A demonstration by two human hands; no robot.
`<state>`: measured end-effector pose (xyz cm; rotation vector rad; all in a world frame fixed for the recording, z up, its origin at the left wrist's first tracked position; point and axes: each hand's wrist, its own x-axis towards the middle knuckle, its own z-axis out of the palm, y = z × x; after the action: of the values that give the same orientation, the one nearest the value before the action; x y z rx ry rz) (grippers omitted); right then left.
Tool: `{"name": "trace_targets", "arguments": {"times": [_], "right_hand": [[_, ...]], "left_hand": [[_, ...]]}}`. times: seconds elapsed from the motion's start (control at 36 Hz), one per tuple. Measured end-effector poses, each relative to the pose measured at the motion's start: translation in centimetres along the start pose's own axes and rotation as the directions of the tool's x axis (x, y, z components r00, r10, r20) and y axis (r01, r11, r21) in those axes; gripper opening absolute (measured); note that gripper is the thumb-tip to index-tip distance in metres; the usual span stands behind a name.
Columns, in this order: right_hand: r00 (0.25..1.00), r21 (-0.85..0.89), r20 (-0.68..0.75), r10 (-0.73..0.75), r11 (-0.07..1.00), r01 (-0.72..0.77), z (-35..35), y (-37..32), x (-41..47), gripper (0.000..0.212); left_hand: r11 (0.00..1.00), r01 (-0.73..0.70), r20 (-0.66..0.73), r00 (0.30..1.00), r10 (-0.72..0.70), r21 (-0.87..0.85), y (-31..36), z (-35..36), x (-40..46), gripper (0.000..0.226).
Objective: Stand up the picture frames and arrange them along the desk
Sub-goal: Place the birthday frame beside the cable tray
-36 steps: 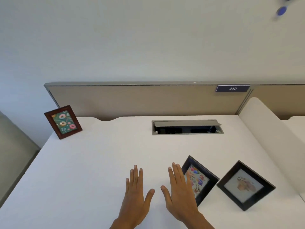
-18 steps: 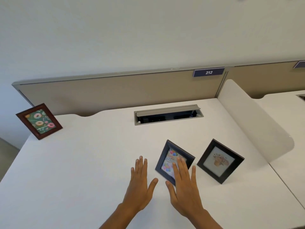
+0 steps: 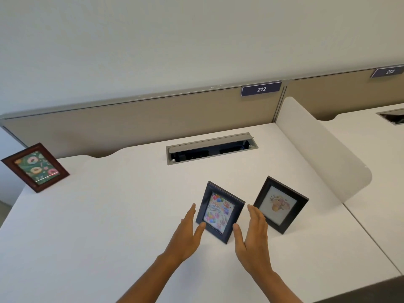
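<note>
Two hands, left hand [image 3: 188,234] and right hand [image 3: 254,235], have been moved from flat on the desk [image 3: 98,237] to bracket the birthday-balloon frame [image 3: 219,212] at lower centre, palms open, nothing gripped yet. Looks like it's getting repositioned next; the flower frame [image 3: 281,204] and donut frame [image 3: 35,167] are already stood up.

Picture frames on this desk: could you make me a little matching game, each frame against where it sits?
Things:
1. brown frame with donuts
2. balloon frame
3. black frame with the pale drawing
4. cable box

Places:
A. between the two hands
B. far left corner of the desk
C. nearest the white divider
D. set into the desk top, near the back panel

Pairs: 1-B, 2-A, 3-C, 4-D
</note>
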<state>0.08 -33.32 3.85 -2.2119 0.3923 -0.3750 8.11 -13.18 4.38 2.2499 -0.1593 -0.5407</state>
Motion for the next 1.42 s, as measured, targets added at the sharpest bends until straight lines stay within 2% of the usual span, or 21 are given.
{"name": "trace_targets", "arguments": {"times": [0.08,0.17,0.33,0.5,0.94,1.17,1.42], "right_hand": [[0.98,0.156,0.075,0.185,0.968,-0.194,0.3,0.2,0.6,0.061],[0.914,0.288,0.205,0.35,0.871,-0.398,0.0,-0.7,1.5,0.055],[0.838,0.382,0.374,0.397,0.758,-0.529,-0.1,-1.5,2.5,0.047],[0.803,0.449,0.439,0.402,0.677,-0.584,0.3,-1.4,3.1,0.03],[0.747,0.516,0.525,0.409,0.544,-0.661,0.8,-0.4,4.5,0.038],[0.718,0.484,0.539,0.44,0.535,-0.692,1.3,0.2,4.9,0.034],[0.729,0.455,0.55,0.408,0.585,-0.671,1.3,-0.5,5.2,0.034]], "left_hand": [[0.999,0.01,-0.023,1.0,-0.011,-0.051,0.8,-0.3,0.7,0.071],[0.998,0.02,-0.051,0.998,-0.023,-0.062,1.4,-0.6,1.4,0.066],[0.994,0.034,-0.051,0.998,-0.039,-0.107,2.1,-1.0,2.7,0.058],[0.985,0.043,-0.054,0.997,-0.053,-0.167,2.6,-1.5,3.8,0.049],[0.966,-0.023,-0.063,0.998,0.008,-0.258,2.6,-1.1,6.4,0.039],[0.954,-0.02,-0.063,0.998,0.001,-0.298,2.8,-0.9,7.0,0.037],[0.934,-0.036,-0.099,0.995,0.0,-0.356,3.3,-1.5,6.5,0.038]]}}
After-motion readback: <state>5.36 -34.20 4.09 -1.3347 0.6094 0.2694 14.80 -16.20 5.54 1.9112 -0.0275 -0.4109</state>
